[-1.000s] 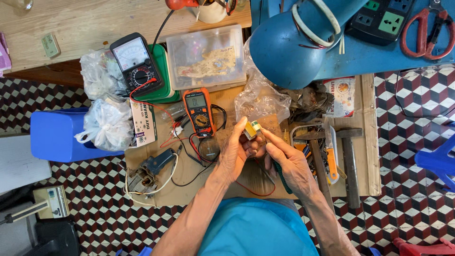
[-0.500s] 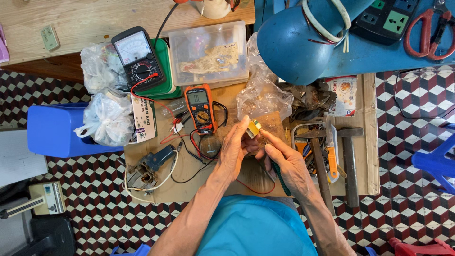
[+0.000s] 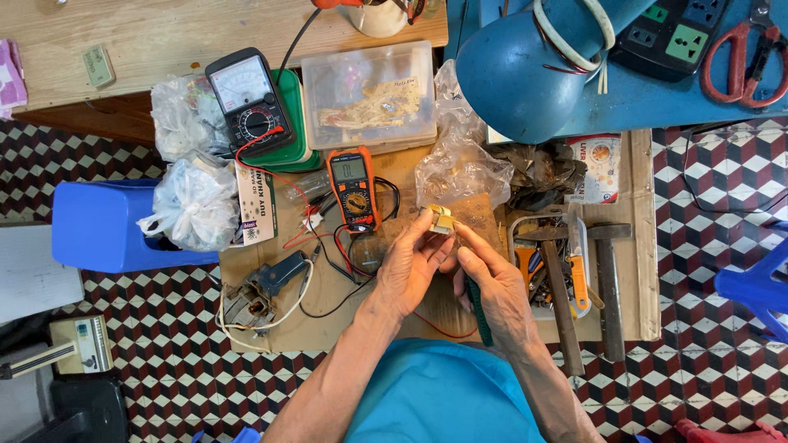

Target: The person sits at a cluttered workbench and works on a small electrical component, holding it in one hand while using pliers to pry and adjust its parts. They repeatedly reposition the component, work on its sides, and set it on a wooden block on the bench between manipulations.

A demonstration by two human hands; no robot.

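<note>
Left hand (image 3: 410,267) fingers clamped the small yellow part (image 3: 441,219); right hand (image 3: 492,287) gripped a green-handled tool (image 3: 478,308) below it, work apparently unfinished, orange multimeter (image 3: 353,187) unused.

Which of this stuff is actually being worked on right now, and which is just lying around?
In use:
small yellow component, in the left hand
green-handled tool, in the right hand

Lying about:
orange digital multimeter
analogue multimeter
hammers
red scissors
clear plastic box

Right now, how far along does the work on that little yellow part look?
Set out already: the orange multimeter lies on the board with its leads beside it. In hand: the left hand holds the small yellow part up while the right hand brings a green-handled tool to it. The meter leads are not on the part yet.
</note>
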